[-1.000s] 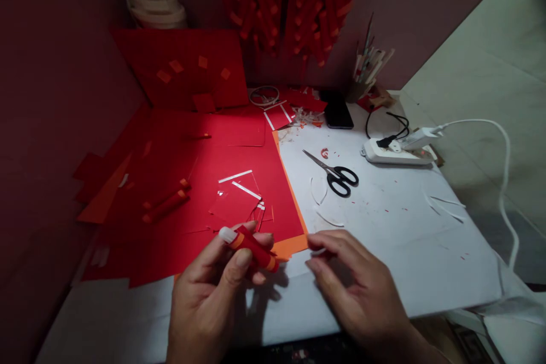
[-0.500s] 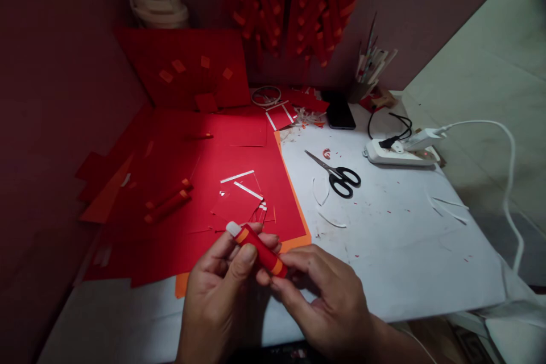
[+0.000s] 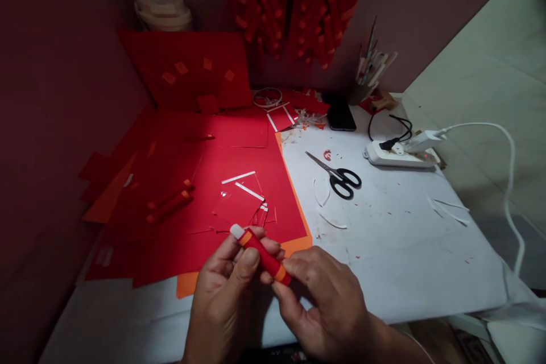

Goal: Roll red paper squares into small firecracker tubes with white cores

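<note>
A red paper tube [image 3: 261,253] with orange bands and a white end is held low in the middle of the view. My left hand [image 3: 226,290] wraps its fingers and thumb round the tube's upper part. My right hand [image 3: 324,301] pinches the tube's lower orange end with its fingertips. Just beyond the hands lie small red paper pieces with white strips [image 3: 241,196] on a large red sheet [image 3: 205,182] over an orange sheet [image 3: 298,242].
Black scissors [image 3: 339,177] lie on the white table cover [image 3: 405,239]. Two finished red tubes [image 3: 168,202] rest at left. At the back are a phone [image 3: 340,115], a power strip [image 3: 396,154] with white cable, a cup of sticks [image 3: 367,77] and hanging red tubes [image 3: 294,5].
My right hand moved left from the table to the tube and took its lower end in its fingertips. The left hand kept hold of the tube.
</note>
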`<control>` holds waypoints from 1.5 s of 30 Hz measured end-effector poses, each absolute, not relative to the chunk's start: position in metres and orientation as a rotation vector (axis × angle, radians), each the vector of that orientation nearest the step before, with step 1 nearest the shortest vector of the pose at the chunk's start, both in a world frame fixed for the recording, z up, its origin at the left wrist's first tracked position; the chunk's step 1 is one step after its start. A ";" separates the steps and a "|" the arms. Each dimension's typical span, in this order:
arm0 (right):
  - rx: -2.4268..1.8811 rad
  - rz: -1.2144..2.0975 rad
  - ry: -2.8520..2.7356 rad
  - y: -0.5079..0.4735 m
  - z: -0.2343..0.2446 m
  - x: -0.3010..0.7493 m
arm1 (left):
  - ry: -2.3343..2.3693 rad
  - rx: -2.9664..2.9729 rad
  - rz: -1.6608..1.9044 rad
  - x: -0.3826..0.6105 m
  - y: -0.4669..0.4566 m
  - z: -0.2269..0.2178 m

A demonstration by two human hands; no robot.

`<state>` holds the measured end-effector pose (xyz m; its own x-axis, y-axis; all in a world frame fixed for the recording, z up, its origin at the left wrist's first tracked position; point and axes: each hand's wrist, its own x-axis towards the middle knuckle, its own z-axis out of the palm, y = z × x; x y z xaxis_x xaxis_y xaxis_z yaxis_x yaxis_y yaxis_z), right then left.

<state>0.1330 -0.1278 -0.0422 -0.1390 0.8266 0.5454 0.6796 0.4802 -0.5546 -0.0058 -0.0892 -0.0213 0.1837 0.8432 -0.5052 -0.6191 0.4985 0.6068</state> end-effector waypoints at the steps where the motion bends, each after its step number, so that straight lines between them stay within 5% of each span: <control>1: -1.252 0.222 -1.878 -0.127 -0.042 0.133 | 0.889 0.286 1.051 -0.006 -0.089 -0.022; 17: -1.295 0.250 -1.667 -0.127 -0.042 0.131 | 0.795 0.245 0.952 -0.011 -0.088 -0.028; 28: -1.278 0.670 -1.468 -0.131 -0.045 0.131 | 0.820 0.439 0.990 -0.014 -0.089 -0.033; 45: -1.212 0.551 -1.519 -0.127 -0.038 0.132 | 0.876 0.453 0.959 -0.021 -0.090 -0.037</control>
